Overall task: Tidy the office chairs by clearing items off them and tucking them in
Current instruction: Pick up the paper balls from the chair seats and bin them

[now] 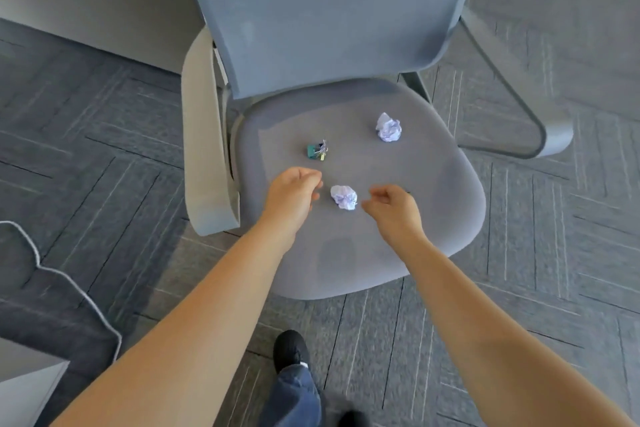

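Office chair [346, 253] faces the person, seat w/ 3 bits of clutter: near paper ball [344, 197], far-right paper ball [388, 127], small clip bundle [317, 150] far-left. Left hand [294, 192] and right hand [394, 205] hover either side of the near ball, just beside it, not touching; fingers loosely curled, both empty. Prob. lined up to pinch it first, being closest.

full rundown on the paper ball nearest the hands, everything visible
The nearer paper ball is a small crumpled wad of white paper with a bluish tint, creased all over. It lies loose on the grey fabric chair seat, towards its front, between the left hand and right hand. Neither hand touches it. Both hands are loosely curled, empty.
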Demonstrator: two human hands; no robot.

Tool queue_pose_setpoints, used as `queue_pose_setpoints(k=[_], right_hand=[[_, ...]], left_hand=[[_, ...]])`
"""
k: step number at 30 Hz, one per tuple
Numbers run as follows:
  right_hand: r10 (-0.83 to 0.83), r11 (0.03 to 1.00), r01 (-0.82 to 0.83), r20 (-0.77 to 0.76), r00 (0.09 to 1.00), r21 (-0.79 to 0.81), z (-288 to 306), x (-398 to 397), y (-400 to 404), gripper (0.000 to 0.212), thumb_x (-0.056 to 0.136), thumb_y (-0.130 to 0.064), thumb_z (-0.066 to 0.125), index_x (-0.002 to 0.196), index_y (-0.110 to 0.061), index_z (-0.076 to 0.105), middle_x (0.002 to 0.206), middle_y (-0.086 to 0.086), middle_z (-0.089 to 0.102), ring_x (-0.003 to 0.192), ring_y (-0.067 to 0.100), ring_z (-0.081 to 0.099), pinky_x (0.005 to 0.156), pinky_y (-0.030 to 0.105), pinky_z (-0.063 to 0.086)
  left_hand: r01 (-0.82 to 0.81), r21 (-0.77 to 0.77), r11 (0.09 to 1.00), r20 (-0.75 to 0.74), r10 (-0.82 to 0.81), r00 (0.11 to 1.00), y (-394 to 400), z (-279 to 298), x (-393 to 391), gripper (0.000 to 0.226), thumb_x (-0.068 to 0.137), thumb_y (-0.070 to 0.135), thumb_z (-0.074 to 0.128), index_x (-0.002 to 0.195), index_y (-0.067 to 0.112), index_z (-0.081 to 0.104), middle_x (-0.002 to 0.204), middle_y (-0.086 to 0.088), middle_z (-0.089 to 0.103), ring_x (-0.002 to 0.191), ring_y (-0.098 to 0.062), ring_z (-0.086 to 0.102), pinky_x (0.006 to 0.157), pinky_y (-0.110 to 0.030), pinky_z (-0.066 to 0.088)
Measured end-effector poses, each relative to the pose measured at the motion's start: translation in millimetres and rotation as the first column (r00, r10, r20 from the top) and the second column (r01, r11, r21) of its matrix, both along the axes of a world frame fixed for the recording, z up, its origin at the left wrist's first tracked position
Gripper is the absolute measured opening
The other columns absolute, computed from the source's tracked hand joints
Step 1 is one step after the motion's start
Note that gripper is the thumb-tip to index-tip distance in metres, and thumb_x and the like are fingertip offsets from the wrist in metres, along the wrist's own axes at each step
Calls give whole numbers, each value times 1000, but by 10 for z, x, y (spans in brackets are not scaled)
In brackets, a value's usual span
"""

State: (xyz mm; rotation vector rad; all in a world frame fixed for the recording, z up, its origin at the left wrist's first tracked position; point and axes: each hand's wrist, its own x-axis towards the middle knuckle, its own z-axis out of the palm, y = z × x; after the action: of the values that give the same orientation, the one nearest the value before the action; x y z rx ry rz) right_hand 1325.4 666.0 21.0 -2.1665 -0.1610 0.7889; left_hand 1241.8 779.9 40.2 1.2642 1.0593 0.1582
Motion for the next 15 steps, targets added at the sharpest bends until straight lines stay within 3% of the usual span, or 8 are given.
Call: queue_pose_setpoints(k=[2, 6, 8, 11, 12, 15], right_hand=[[42, 998, -41, 15, 999, -52, -223, 91, 135, 38, 84, -13, 57, 121, -6, 53, 126, 10, 57, 104, 24, 54, 76, 25, 38], [107, 986, -102, 28, 994, -129, -672, 238, 331, 39, 83, -6, 54, 120, 8, 49, 129, 26, 52, 121, 37, 47, 95, 43, 40], [157, 975, -149, 38, 987, -162, -934, 305, 407, 38, 81, -5, 54, 118, 3, 51, 126, 24, 53, 118, 38, 46, 88, 37, 40], [204, 964, -195, 34, 978, -178, -1272, 371, 479, 21, 74, -9, 54, 90, -21, 56, 102, 14, 51, 97, 32, 44, 63, 24, 33], [196, 968, -190, 24, 980, -161, -1364, 388, 483, 23, 73, -9, 54, 91, -24, 54, 102, 12, 51, 97, 30, 44, 64, 23, 34], [108, 989, -107, -1, 994, -102, -1452, 492, 479, 38, 78, -4, 55, 115, -9, 53, 117, 14, 57, 109, 32, 51, 75, 27, 40]], left_hand=[[-1, -21, 1000, -19, 1, 1000, 80, -196, 159, 26, 89, 14, 46, 65, 22, 50, 73, 8, 54, 64, -6, 51, 62, -20, 38], [-18, -60, 998, -49, 15, 999, 193, -599, 346, 22, 89, 16, 47, 68, 23, 51, 74, 8, 55, 66, -7, 51, 62, -20, 39], [-26, -63, 998, -64, 22, 998, 240, -773, 404, 22, 89, 17, 47, 69, 23, 51, 75, 8, 56, 67, -6, 51, 64, -19, 40], [-37, -64, 997, -99, 31, 995, 307, -1005, 467, 23, 90, 17, 47, 69, 23, 51, 76, 8, 56, 68, -6, 51, 63, -19, 39], [-46, -64, 997, -115, 38, 993, 323, -1065, 477, 23, 90, 17, 47, 69, 23, 51, 76, 8, 56, 68, -6, 51, 63, -19, 39], [-82, -60, 995, -145, 72, 987, 356, -1179, 514, 22, 89, 16, 48, 68, 23, 51, 76, 8, 56, 68, -6, 51, 63, -19, 39]])
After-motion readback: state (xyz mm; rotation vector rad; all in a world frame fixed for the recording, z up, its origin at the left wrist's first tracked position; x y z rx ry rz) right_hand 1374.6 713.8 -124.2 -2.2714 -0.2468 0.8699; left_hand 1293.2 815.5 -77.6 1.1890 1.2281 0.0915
